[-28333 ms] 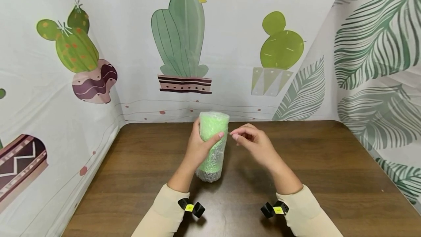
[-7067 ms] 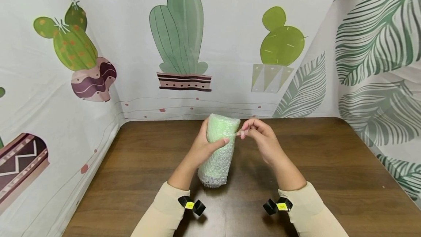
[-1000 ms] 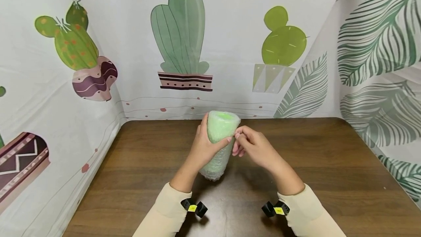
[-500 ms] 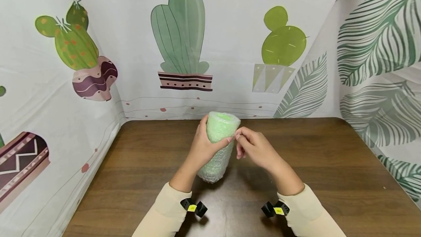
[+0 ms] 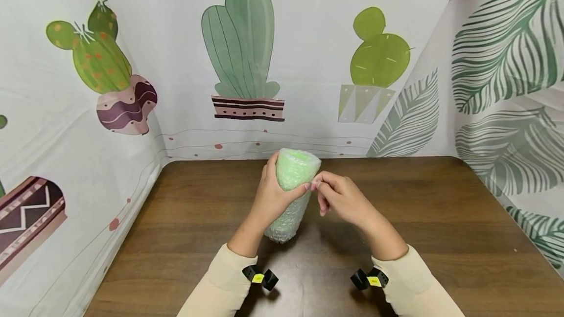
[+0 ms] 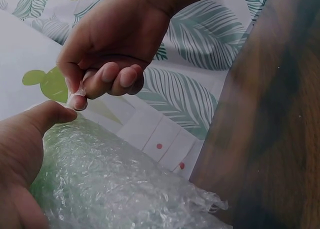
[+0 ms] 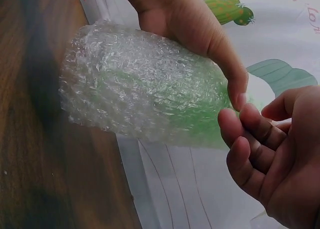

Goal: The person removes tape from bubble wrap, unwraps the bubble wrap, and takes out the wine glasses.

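A green cylinder wrapped in bubble wrap [image 5: 294,175] leans slightly, its lower end at the tabletop and its open-looking top away from me. My left hand [image 5: 275,192] grips it round the upper side, thumb across the front. Close by that thumb, my right hand [image 5: 341,194] pinches a small clear bit of plastic [image 6: 80,91] between thumb and forefinger. In the left wrist view the wrapping's ragged lower edge sticks out. The right wrist view shows the bubble wrap [image 7: 135,84] over the whole side, green showing through near the top. What lies inside is hidden.
The brown wooden table [image 5: 440,219] reaches back to a white cloth backdrop [image 5: 317,38] with printed cacti and leaves. A black camera sits on each wrist, over cream sleeves [image 5: 220,283].
Since the earliest frame, a whiter layer of wrap covers the cylinder. Seven seconds ago, my right hand held a clear strip drawn out sideways. Over the last second both hands shift only slightly.
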Demonstrator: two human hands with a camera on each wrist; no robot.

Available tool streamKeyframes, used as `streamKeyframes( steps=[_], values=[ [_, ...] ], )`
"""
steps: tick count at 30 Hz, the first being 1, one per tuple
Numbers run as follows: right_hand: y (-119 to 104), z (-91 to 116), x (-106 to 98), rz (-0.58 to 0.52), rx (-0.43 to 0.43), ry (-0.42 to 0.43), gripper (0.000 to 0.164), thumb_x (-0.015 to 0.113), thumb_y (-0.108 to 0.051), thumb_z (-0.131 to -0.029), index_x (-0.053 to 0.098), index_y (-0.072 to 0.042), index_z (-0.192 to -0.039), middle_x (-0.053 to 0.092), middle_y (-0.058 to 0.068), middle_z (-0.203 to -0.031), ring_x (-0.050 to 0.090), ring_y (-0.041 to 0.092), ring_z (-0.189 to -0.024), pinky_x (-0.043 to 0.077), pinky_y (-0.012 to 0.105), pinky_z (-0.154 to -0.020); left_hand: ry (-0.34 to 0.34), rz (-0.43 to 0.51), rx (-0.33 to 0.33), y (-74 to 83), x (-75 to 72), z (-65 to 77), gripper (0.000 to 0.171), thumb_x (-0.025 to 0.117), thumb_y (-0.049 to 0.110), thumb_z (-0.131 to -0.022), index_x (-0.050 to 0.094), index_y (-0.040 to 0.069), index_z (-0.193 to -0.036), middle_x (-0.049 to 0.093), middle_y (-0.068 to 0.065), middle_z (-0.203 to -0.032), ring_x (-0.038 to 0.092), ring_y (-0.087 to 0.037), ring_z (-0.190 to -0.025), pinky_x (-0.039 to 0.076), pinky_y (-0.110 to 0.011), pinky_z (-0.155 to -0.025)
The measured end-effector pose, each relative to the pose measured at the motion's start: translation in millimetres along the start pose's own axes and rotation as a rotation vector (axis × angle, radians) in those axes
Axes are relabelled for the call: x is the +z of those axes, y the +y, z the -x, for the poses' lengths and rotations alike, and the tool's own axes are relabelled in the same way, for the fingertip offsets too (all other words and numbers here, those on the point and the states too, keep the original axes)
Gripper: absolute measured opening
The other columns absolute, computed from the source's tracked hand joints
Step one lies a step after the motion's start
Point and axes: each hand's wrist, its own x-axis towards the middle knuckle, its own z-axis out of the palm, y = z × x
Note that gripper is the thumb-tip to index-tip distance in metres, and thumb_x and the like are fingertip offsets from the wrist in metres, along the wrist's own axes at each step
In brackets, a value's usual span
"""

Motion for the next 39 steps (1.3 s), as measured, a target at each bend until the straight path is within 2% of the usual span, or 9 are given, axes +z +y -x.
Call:
streamKeyframes(
  steps=[4,8,15,19,23,30,39],
  values=[
    [-0.6,0.1,0.2,-0.012,0.004,-0.007,0.023,0.042,-0.014,-0.107,0.063,-0.01,-0.096,0.058,0.006,-0.061,0.065,0.031,-0.055,0.054,0.031,-0.053,0.004,-0.018,-0.004,-1.1,0.0,0.2,0.108,0.085,0.05,-0.075,0.02,0.031,-0.159,0.041,-0.009,-0.146,0.055,-0.029,-0.12,0.053,-0.051,-0.095],
    [-1.7,0.3,0.3,-0.025,0.009,-0.01,0.024,0.042,-0.013,-0.107,0.063,-0.01,-0.098,0.059,0.007,-0.062,0.065,0.033,-0.056,0.054,0.031,-0.052,0.008,-0.023,-0.007,-1.8,-0.2,-0.3,0.107,0.084,0.05,-0.075,0.02,0.031,-0.159,0.041,-0.009,-0.145,0.054,-0.029,-0.121,0.053,-0.051,-0.096],
    [0.1,-0.9,0.7,-0.021,0.014,-0.02,0.026,0.042,-0.012,-0.107,0.064,-0.001,-0.104,0.06,0.007,-0.063,0.065,0.034,-0.057,0.054,0.03,-0.053,0.025,-0.037,0.009,-1.8,0.1,-0.8,0.104,0.086,0.046,-0.075,0.024,0.031,-0.157,0.044,-0.009,-0.14,0.055,-0.029,-0.118,0.053,-0.05,-0.094],
    [-0.9,-0.5,1.0,-0.014,0.015,-0.02,0.025,0.041,-0.013,-0.107,0.065,-0.005,-0.103,0.06,0.007,-0.063,0.066,0.032,-0.058,0.054,0.03,-0.054,0.034,-0.049,0.012,-2.0,0.2,-0.9,0.104,0.086,0.045,-0.075,0.024,0.03,-0.157,0.044,-0.009,-0.139,0.055,-0.028,-0.118,0.053,-0.05,-0.095],
    [-2.5,-0.1,1.1,-0.013,0.008,-0.021,0.024,0.041,-0.013,-0.107,0.065,-0.009,-0.102,0.06,0.006,-0.063,0.065,0.025,-0.056,0.054,0.03,-0.054,0.041,-0.058,0.012,-1.8,0.2,-0.4,0.104,0.085,0.046,-0.075,0.023,0.029,-0.158,0.044,-0.01,-0.14,0.055,-0.029,-0.118,0.053,-0.05,-0.095],
    [-1.9,0.2,1.4,-0.018,-0.003,-0.03,0.023,0.042,-0.014,-0.107,0.064,-0.01,-0.101,0.06,0.005,-0.063,0.065,0.028,-0.056,0.054,0.03,-0.053,0.055,-0.071,-0.006,-2.6,0.8,-1.0,0.105,0.085,0.047,-0.074,0.024,0.028,-0.158,0.044,-0.011,-0.138,0.056,-0.029,-0.115,0.054,-0.05,-0.092],
    [-1.1,-0.2,1.3,-0.015,-0.018,-0.032,0.023,0.043,-0.014,-0.108,0.064,-0.011,-0.101,0.06,0.005,-0.061,0.063,0.019,-0.053,0.052,0.029,-0.051,0.079,-0.081,-0.017,-3.2,1.4,-1.7,0.105,0.086,0.043,-0.073,0.025,0.025,-0.158,0.045,-0.012,-0.138,0.058,-0.032,-0.112,0.055,-0.05,-0.09]
  ],
)
